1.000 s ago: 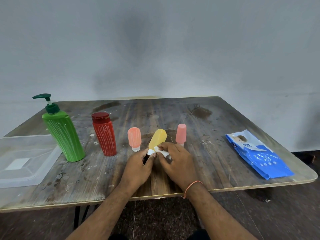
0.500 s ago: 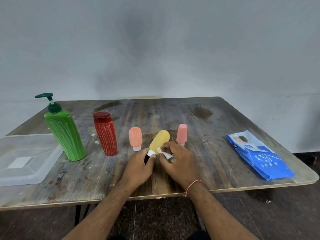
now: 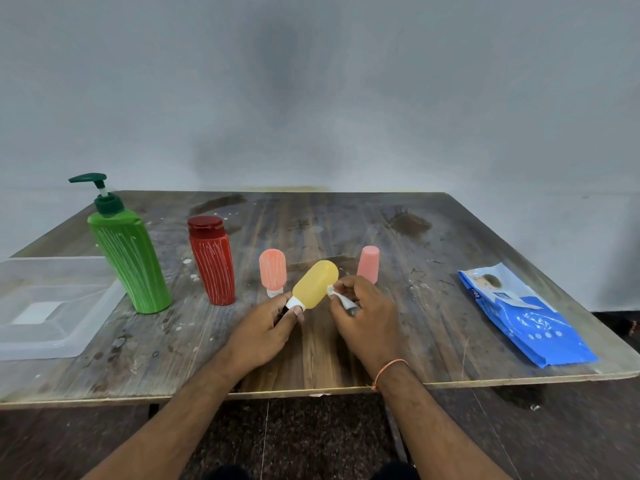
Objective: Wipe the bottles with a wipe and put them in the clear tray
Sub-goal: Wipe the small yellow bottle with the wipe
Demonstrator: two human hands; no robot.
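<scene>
A small yellow bottle [image 3: 314, 284] is tilted above the table's middle, its white cap pinched by my left hand [image 3: 263, 332]. My right hand [image 3: 365, 315] holds a crumpled white wipe [image 3: 341, 299] against the bottle's right side. Behind stand an orange small bottle [image 3: 272, 274] and a pink small bottle [image 3: 368, 263]. A red bottle [image 3: 212, 260] and a green pump bottle [image 3: 129, 255] stand further left, both with white streaks. The clear tray [image 3: 52, 337] sits at the table's left edge with no bottle in it.
A blue pack of wipes [image 3: 523, 315] lies flat near the table's right edge. The wooden table [image 3: 433, 306] is stained and its front edge runs just below my wrists. A grey wall stands behind the table.
The wipe in my right hand has slid up from near the cap along the yellow bottle's side. My left hand keeps hold of the cap end.
</scene>
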